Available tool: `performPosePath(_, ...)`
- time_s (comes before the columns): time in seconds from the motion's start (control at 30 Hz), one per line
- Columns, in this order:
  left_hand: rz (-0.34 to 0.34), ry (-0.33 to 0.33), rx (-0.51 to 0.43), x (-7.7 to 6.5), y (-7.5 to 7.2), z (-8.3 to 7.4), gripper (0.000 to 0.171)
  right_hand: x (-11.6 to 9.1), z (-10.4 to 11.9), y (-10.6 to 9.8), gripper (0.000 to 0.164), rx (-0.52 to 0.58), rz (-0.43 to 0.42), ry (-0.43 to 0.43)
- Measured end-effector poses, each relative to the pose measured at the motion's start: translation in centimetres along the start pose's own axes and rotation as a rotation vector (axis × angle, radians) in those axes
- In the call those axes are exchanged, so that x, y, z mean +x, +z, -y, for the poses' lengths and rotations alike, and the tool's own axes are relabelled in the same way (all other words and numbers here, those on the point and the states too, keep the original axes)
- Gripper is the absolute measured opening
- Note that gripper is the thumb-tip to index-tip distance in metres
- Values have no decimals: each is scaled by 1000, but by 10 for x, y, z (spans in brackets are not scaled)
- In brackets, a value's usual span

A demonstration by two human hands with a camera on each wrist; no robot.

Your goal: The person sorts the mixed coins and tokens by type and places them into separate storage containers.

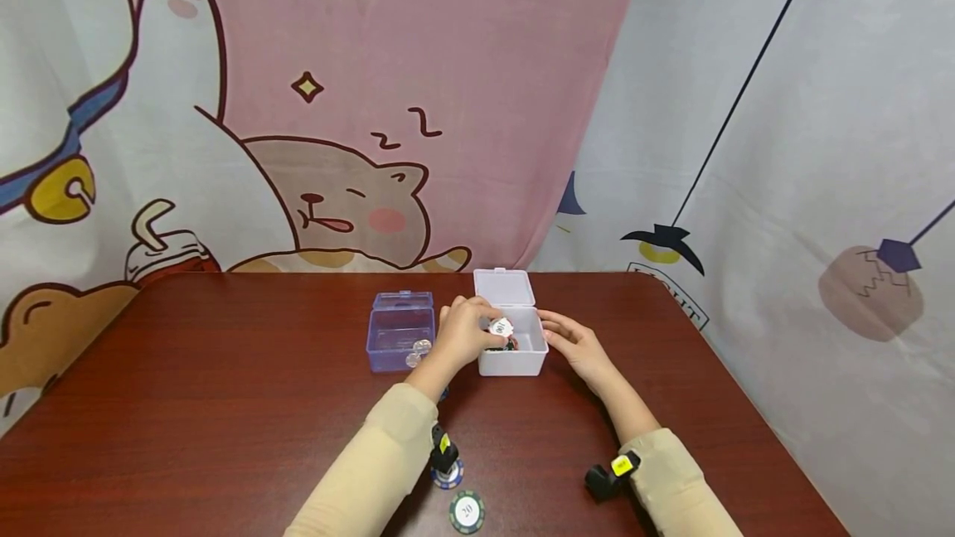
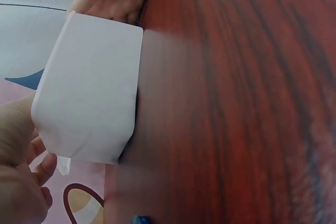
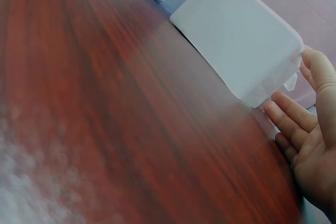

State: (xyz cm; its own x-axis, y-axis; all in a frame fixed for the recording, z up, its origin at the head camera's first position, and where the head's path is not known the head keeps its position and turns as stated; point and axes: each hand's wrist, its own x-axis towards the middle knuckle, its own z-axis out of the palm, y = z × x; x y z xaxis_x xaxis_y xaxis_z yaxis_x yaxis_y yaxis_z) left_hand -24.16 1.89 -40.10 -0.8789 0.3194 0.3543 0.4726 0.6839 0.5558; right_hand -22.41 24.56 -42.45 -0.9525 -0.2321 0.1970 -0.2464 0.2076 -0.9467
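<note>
Left hand (image 1: 464,331) pinches a chip (image 1: 501,327) over white box (image 1: 511,364); right hand (image 1: 580,348), fingers loosely extended, at its side, presumably steadying it.

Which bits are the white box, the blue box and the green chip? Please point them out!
White box (image 1: 511,365): head view, on its front wall.
Blue box (image 1: 389,361): head view, on its front wall.
Green chip (image 1: 467,512): head view, on its numbered face.

The head view looks forward and down from the near side of the table (image 1: 224,413); both wrist views, rolled sideways and much closer, share the near wall of the white box (image 1: 511,364).
</note>
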Motion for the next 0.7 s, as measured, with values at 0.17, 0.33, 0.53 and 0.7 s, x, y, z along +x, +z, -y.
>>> performPosePath(0.17, 11, -13, 21, 0, 0, -1, 33, 0, 1, 0, 42, -11, -4, 1)
performPosePath(0.33, 9, -38, 3, -2, 1, -3, 41, -1, -1, 0, 42, -3, 1, -2)
performPosePath(0.53, 0, -3, -75, -7, 1, -2, 45, -2, -1, -1, 41, -9, -4, 4)
performPosePath(0.7, -43, 71, -163, -14, -5, -1, 46, 0, 0, -1, 42, -18, 3, 0)
